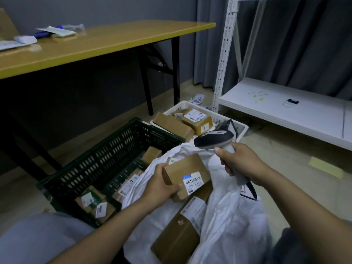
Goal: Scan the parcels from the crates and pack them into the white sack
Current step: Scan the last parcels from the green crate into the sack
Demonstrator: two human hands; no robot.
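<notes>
Above white sack (228, 216), left hand (162, 184) grips parcel (187, 168) label-up, right hand (242, 162) grips scanner (213, 140)

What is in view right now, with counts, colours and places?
white sack: 1, white, floor centre
held parcel: 1, brown, over sack mouth
scanner: 1, black and grey, above sack
large box: 1, brown, inside sack
green crate: 1, dark green, left of sack, holds parcels
white crate: 1, white, behind sack, holds parcels
table: 1, yellow top, back left
shelf: 1, white, right
left hand: 1, grips held parcel
right hand: 1, grips scanner
</notes>
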